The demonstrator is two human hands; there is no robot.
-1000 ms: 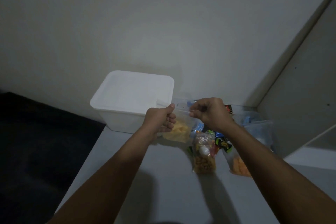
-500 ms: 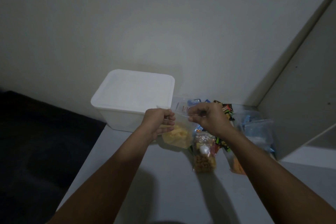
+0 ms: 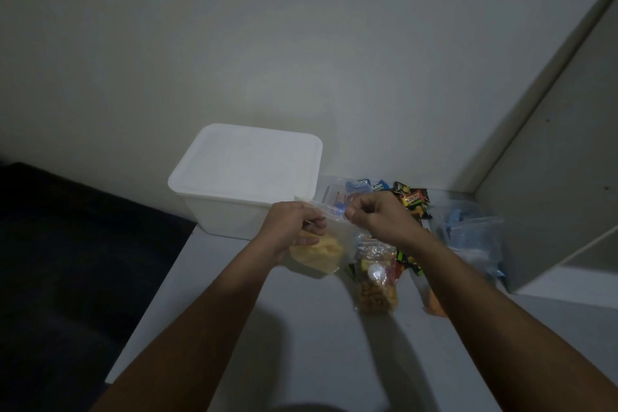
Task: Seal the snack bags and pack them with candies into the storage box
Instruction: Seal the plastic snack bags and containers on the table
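Both hands, left hand (image 3: 294, 227) and right hand (image 3: 378, 217), pinch chip bag (image 3: 321, 251) top edge beside lidded box (image 3: 244, 177).

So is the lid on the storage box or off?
On. The white lid covers the storage box edge to edge; nothing inside shows.

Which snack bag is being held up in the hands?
The bag of yellow chips: the left hand and right hand pinch its top edge. The brown-snack bag and orange-snack bag lie on the table, untouched.
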